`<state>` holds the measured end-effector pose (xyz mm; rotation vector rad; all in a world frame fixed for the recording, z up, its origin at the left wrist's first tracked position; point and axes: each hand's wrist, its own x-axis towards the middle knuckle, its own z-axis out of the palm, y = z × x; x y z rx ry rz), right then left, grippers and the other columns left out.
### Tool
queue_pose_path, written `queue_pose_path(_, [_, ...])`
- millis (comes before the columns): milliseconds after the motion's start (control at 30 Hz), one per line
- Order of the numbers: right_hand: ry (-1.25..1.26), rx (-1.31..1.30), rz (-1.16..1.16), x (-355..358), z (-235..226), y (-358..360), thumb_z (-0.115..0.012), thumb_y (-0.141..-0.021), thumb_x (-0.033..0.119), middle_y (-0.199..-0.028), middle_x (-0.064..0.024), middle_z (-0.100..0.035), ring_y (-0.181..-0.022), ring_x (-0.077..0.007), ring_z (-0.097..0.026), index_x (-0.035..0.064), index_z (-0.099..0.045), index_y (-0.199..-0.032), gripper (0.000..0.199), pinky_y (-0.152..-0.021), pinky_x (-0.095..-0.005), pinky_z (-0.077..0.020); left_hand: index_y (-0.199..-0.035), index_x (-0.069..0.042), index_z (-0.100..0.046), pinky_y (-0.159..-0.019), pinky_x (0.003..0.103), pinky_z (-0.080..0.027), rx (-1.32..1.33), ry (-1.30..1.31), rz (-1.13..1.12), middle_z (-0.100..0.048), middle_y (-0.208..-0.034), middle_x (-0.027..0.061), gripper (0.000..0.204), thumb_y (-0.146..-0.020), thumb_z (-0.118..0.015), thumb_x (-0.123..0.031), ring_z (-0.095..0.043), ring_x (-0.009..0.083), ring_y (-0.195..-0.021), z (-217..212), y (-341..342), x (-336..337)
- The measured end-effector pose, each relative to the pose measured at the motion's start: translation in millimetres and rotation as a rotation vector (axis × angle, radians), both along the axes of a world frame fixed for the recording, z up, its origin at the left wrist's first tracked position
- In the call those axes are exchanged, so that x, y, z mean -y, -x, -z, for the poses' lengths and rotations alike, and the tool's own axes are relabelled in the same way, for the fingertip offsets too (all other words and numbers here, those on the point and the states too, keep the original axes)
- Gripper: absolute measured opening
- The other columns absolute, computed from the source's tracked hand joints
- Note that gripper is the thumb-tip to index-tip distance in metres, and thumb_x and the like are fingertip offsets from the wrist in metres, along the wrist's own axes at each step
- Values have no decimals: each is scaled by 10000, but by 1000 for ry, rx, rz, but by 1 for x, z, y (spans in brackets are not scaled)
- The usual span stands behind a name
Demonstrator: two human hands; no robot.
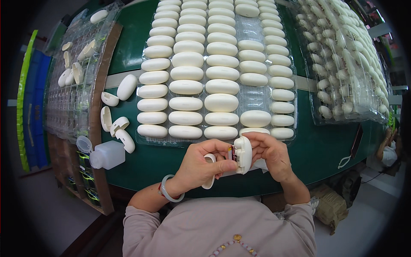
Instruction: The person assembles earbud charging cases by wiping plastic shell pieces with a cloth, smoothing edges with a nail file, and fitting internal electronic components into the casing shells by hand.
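Case (244, 155) looks light, stiff and slick, its open inner side probably delicate; best held by the smooth outer shell. It stands on end above the table (165, 172), towards the near edge, between left hand (204, 161), grasping it plus a loose cover (208, 183), and right hand (272, 155), gripping its far end and right side.

Illumination: moderately bright and diffuse across the dark-green flat counter (147, 171). Soft highlights on the upper faces of the cream-white oval plastic cases (186, 87) and shading along their lower sides indicate light from above. Glare: small specular streaks on the clear moulded plastic tray (254, 99). Sharpness: left hand (198, 163) and right hand (275, 156) free of evident motion blur; periphery softer. Distortion: fisheye curvature bends straight edges; corners vignette to black.
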<state>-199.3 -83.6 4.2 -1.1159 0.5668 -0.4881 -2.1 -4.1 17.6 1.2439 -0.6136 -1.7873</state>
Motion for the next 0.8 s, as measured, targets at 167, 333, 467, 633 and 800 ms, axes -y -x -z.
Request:
queue_pose_path(167, [-185,-50,-107,-8,-9,-4,-459,-925,139,-997,-127,-575,-772,-174,-609,-30,-416,-1208,332,-646,-270,-530,-984,31,-577,-467,178,-420,13,162,-54,-571,-705,16,328,-718,-737,-73,-507,44,-563,8,3,-2])
queue_pose_path(333, [2,-58,-82,-4,-11,-2,-521,-880,75,-1022,-136,-570,-861,-204,-613,-18,-439,-1185,329,-690,-305,-538,-969,21,-574,-461,175,-416,-13,146,-98,-564,-721,26,231,-813,-647,-132,-503,48,-529,7,0,-1])
queue_pose_path(467, [1214,-116,166,5,-2,-2,-618,-760,-20,-1073,-196,-565,-933,-303,-605,-13,-499,-1129,387,-757,-346,-526,-945,8,-576,-440,173,-407,-260,33,85,-565,-720,34,211,-896,-532,-193,-502,53,-499,2,-10,4])
queue_pose_path(633, [1229,-102,12,6,-1,-4,-637,-737,12,-1096,-227,-566,-902,-307,-616,-14,-545,-1110,385,-769,-333,-510,-929,9,-587,-419,181,-404,-17,0,129,-585,-722,27,208,-857,-598,-185,-522,51,-519,-3,-5,1])
queue_pose_path(800, [547,-57,242,-6,-5,-7,-664,-775,180,-887,-148,-633,-722,-193,-631,-32,-548,-1074,384,-642,-255,-505,-1004,5,-599,-445,171,-392,138,186,23,-593,-680,15,245,-805,-653,-127,-513,28,-520,0,0,-5])
